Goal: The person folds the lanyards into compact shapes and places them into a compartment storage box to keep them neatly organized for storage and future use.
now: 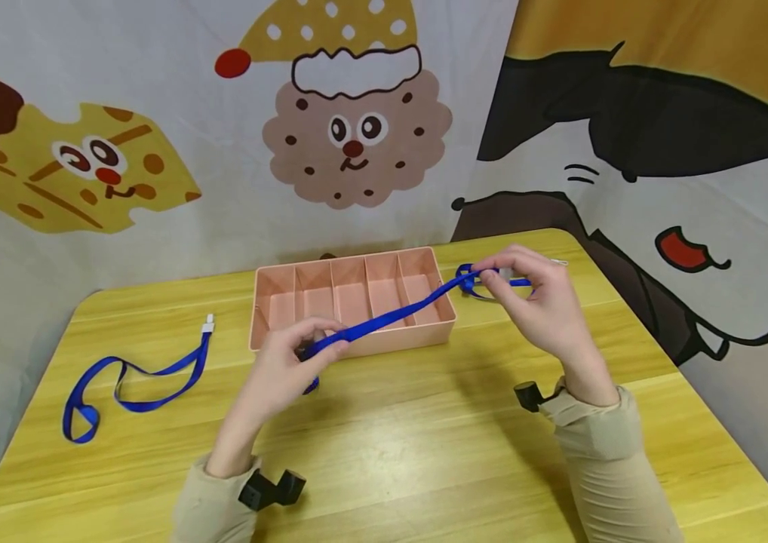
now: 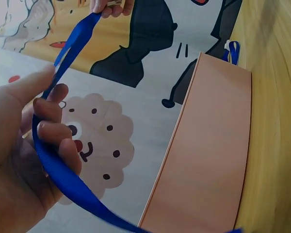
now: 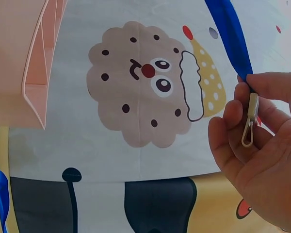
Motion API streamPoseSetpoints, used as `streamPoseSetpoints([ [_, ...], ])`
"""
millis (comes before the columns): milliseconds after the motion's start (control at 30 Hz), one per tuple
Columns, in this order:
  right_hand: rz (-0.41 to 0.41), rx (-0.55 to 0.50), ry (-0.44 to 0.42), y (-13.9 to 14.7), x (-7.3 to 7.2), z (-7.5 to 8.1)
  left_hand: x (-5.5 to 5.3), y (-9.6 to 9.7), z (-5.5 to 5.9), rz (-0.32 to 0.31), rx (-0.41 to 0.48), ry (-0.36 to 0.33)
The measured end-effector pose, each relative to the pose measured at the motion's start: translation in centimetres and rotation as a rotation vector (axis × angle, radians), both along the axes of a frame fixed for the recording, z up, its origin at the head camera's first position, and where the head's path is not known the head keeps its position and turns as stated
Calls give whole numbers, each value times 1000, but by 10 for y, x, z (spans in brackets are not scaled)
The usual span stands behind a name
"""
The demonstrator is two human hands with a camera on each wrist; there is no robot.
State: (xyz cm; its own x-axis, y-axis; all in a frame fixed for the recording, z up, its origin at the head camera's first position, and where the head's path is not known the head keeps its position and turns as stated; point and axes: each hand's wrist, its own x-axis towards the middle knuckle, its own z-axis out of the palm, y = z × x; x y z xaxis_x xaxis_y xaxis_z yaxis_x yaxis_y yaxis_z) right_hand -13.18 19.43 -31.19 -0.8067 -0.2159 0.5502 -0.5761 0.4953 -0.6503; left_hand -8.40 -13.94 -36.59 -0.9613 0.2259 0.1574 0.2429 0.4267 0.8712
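A blue lanyard stretches between my two hands, raised in front of a pink divided box. My left hand holds one part between thumb and fingers; in the left wrist view the strap runs over the curled fingers, and its loose part hangs below. My right hand pinches the other end between thumb and fingertips. In the right wrist view, a pale clip with a loop hangs just under that pinch, in front of the palm.
Another blue lanyard with a white clip lies looped on the table at left. More blue lanyard lies behind my right hand, beside the box. A printed cloth hangs along the table's back edge.
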Motion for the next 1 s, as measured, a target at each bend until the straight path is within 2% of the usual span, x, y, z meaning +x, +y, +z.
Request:
streamPoseSetpoints([
  [333,20,-6,28,3,1,2,-2,6,-3,21,78,1],
  [500,31,-25,34,4,1,2,-2,8,-2,-10,92,-4],
  [767,4,-36,31,7,1,3,0,9,-4,-48,-13,20],
  [1000,-22,-25,30,11,-1,3,1,8,-3,-67,-30,1],
])
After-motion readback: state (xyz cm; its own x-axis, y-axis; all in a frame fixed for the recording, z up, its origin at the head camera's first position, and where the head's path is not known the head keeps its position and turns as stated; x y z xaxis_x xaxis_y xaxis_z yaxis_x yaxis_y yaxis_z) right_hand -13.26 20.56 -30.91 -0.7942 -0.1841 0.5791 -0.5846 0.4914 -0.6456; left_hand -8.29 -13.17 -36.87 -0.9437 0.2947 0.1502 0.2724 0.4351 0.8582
